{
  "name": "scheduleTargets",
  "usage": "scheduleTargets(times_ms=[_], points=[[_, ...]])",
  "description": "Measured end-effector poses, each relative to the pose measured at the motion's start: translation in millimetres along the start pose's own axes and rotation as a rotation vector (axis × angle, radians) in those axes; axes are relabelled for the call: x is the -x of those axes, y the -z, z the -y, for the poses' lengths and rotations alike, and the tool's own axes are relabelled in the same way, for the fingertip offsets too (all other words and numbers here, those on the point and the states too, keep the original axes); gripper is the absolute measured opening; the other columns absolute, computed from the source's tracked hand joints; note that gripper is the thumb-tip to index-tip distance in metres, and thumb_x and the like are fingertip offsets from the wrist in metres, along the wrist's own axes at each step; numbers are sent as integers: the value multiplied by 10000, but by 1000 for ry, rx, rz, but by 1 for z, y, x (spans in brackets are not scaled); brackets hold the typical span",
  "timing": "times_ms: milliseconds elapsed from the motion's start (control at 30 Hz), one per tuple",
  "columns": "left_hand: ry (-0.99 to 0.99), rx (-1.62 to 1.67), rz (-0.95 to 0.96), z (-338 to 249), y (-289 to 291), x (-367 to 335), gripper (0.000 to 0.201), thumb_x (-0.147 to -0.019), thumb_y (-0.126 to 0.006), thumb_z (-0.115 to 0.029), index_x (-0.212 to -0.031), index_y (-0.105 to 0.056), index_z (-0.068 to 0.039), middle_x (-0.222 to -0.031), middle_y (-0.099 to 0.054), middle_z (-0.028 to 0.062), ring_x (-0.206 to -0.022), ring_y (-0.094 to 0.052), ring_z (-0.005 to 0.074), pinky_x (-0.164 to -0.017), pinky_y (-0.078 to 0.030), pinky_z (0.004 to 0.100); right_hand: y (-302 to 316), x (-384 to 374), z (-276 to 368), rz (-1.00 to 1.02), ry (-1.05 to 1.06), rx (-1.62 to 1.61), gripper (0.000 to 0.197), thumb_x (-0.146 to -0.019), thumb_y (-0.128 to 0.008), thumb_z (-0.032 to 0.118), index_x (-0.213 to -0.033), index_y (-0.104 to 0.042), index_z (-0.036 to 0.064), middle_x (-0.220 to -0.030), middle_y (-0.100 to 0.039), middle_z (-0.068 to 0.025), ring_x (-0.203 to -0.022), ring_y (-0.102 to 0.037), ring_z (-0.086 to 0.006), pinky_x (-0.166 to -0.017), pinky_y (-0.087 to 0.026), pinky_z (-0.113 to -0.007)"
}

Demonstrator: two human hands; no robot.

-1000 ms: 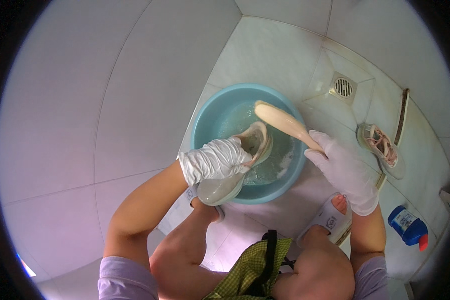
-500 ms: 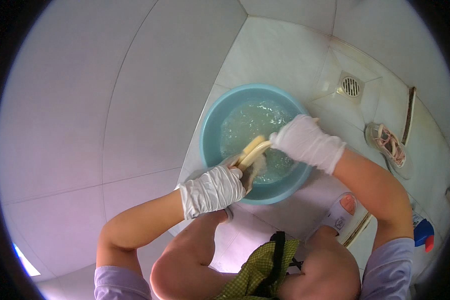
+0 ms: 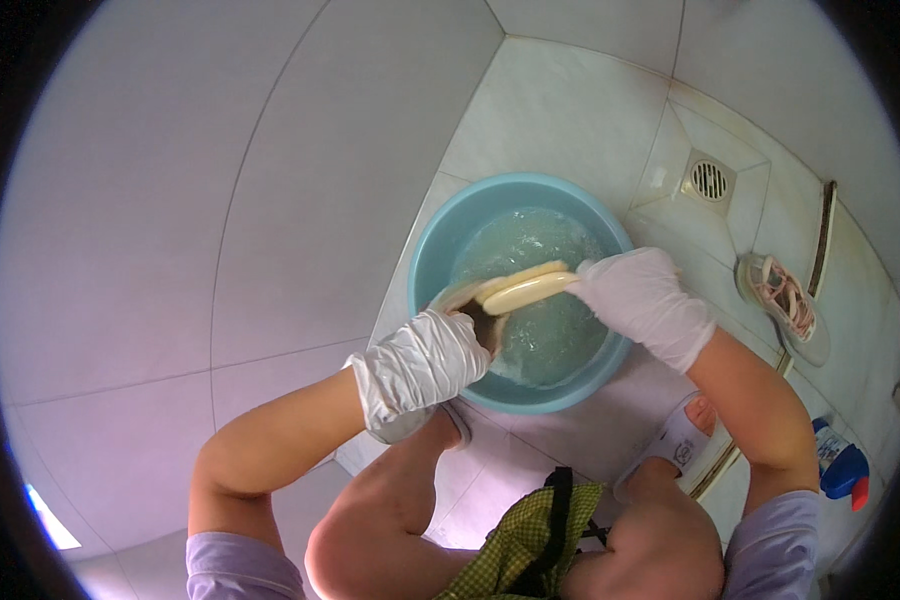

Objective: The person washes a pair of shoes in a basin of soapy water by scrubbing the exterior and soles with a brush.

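My left hand (image 3: pixel 425 362), in a white glove, grips a pale shoe (image 3: pixel 457 296) by its opening. The shoe tilts over the near left part of a round blue basin (image 3: pixel 419 255); its dark inside shows, while the glove covers much of the rest. My right hand (image 3: pixel 645 300), also gloved, is closed around the handle end of a cream scrubbing brush (image 3: pixel 528 292). The brush head lies against the shoe. Cloudy, foamy water (image 3: pixel 550 340) fills the basin below both.
A matching-looking pale shoe with pink laces (image 3: pixel 785 295) rests on the tiles at the right. Beyond the basin is a square floor drain (image 3: pixel 709 181). A blue bottle with a red cap (image 3: pixel 843 468) lies by my right elbow. Walls (image 3: pixel 300 180) rise on the left.
The brush has swung flatter, and my right hand has come slightly nearer to me and rightward. The shoe stays in my left hand, turned a little. The whole view has shifted slightly.
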State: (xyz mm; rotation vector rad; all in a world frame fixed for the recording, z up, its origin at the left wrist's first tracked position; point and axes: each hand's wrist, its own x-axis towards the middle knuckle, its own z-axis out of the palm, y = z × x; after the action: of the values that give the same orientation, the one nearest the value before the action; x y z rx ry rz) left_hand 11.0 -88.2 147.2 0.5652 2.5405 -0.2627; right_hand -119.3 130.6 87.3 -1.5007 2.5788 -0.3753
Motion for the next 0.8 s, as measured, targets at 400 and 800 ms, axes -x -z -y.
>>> scheduleTargets(times_ms=[400, 800], points=[[-185, -353, -226, -7, -6, 4, 270, -818, -607, -123, -1069, -655, -38, -600, -604, 128, -455, -598, 257, -414, -523, 375, 5, 6, 13, -62, 90, 96, 209, -896, -533, 241, -779, -652, 115, -593, -626, -81, -542, -645, -232, -500, -506, -399], [-67, -72, -89, -7, -60, 7, 330, -896, -591, -157, -1210, -566, -61, -854, -652, 89, -876, -656, 221, -846, -545, 330, 3, -15, 46, 11, 129, 151, 194, -809, -574, 264, -766, -665, 98, -599, -632, -85, -566, -662, -255, -481, -492, -429]])
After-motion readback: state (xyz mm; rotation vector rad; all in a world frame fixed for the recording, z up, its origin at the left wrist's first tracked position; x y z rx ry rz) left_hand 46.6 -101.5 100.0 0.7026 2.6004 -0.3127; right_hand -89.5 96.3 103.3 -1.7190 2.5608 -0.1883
